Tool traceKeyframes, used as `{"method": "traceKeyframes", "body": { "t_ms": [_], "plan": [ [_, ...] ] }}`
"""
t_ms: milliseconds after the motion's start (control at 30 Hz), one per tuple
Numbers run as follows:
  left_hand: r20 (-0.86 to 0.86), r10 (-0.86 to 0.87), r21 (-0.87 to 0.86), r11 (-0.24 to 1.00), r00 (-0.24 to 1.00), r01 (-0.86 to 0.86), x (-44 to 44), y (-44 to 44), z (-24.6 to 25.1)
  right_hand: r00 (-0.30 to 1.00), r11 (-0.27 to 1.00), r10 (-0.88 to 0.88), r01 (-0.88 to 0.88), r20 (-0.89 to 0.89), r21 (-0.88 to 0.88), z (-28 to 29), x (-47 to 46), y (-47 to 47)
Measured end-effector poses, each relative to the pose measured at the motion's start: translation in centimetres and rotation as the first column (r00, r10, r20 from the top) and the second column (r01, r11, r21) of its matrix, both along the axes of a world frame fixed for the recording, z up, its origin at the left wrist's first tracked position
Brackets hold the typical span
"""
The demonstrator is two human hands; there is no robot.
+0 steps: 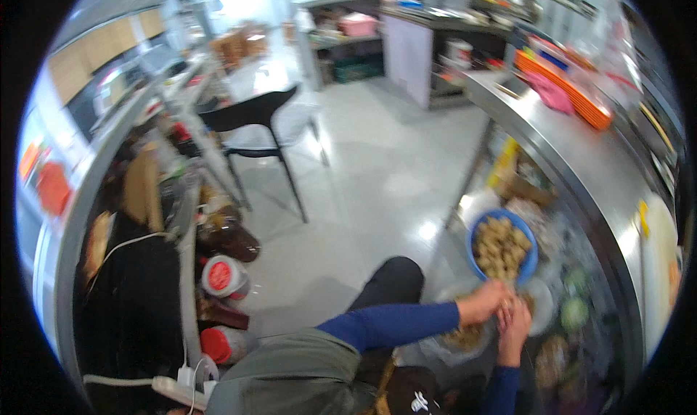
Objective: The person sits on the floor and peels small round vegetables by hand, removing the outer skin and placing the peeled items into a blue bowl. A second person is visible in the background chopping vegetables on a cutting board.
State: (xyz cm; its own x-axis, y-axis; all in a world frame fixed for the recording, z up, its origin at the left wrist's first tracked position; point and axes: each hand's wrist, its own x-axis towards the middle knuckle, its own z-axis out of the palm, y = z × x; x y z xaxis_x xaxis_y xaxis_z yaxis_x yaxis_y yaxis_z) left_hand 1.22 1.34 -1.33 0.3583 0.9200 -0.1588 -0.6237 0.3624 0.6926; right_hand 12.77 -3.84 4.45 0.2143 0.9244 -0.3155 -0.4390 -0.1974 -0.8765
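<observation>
My left hand (486, 302) and my right hand (514, 328) meet at the near edge of a blue plastic basin (536, 243). The basin holds several lumpy, pale brown pieces (501, 246), perhaps root vegetables. The fingers of both hands are bent and touch each other. Whether something small is between them cannot be told, as the view is blurred. Below my left wrist is a light container (482, 349) with brownish bits in it. A whitish round bowl or lid (544, 306) lies just right of my hands, partly hidden by them.
A steel worktable (577, 159) with orange trays (563, 88) curves along the right. Round green vegetables (574, 313) lie under it. A black chair (256, 115) stands on the tiled floor. Red-lidded tubs (220, 276) and a shelf rack (188, 252) line the left side.
</observation>
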Motion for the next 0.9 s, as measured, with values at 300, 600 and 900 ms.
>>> {"method": "traceKeyframes", "body": {
  "t_ms": [300,600,900],
  "plan": [
    [-0.158,0.020,-0.065,0.997,0.987,-0.030,-2.8,-0.4,3.8,0.423,0.946,0.085,-0.318,0.902,0.060,-2.4,3.3,0.4],
    [-0.192,-0.135,-0.078,0.989,0.972,0.122,1.2,-1.4,2.3,0.890,0.954,0.116,-0.223,0.440,0.200,-2.8,4.4,0.3],
    [-0.211,-0.013,-0.116,0.993,0.977,-0.012,1.1,-0.2,2.0,0.574,0.975,0.176,-0.212,0.800,-0.063,-3.3,7.0,0.3]
  ]
}}
